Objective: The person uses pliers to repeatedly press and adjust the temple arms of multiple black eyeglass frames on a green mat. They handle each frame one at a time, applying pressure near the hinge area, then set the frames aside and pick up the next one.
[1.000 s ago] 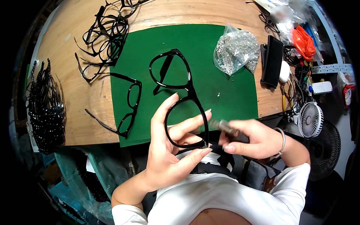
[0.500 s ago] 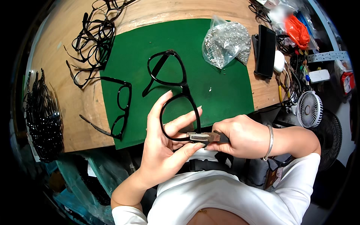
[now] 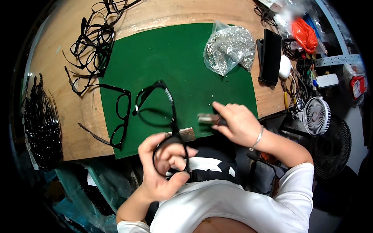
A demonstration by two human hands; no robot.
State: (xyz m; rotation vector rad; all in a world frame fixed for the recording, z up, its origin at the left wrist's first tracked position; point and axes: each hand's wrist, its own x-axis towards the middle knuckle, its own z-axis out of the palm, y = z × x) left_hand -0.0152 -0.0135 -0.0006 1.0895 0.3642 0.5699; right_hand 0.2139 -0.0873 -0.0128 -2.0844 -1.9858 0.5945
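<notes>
My left hand (image 3: 151,176) is closed around the lower lens rim of a black eyeglass frame (image 3: 173,123), held over the near edge of the green mat (image 3: 155,54). One temple is attached at the far lens; the other hinge end by my hand is blurred. My right hand (image 3: 241,125) grips pliers (image 3: 208,119) with grey metal jaws pointing left, apart from the frame. Its index finger reaches out toward small bits on the mat. A flat metal piece with a textured face (image 3: 187,134) lies at the mat's near edge, partly behind the frame.
Another black eyeglass frame (image 3: 127,101) lies left of the mat's middle, beside a pile of frames (image 3: 93,54). Bundled black temples (image 3: 42,128) sit far left. A bag of small metal parts (image 3: 229,48), a black phone (image 3: 271,56), cables and a small white fan (image 3: 317,115) are on the right.
The pliers have come off the frame's hinge end and moved up to the mat with my right hand. My left hand has drawn the frame down and left. The textured metal piece has come into sight.
</notes>
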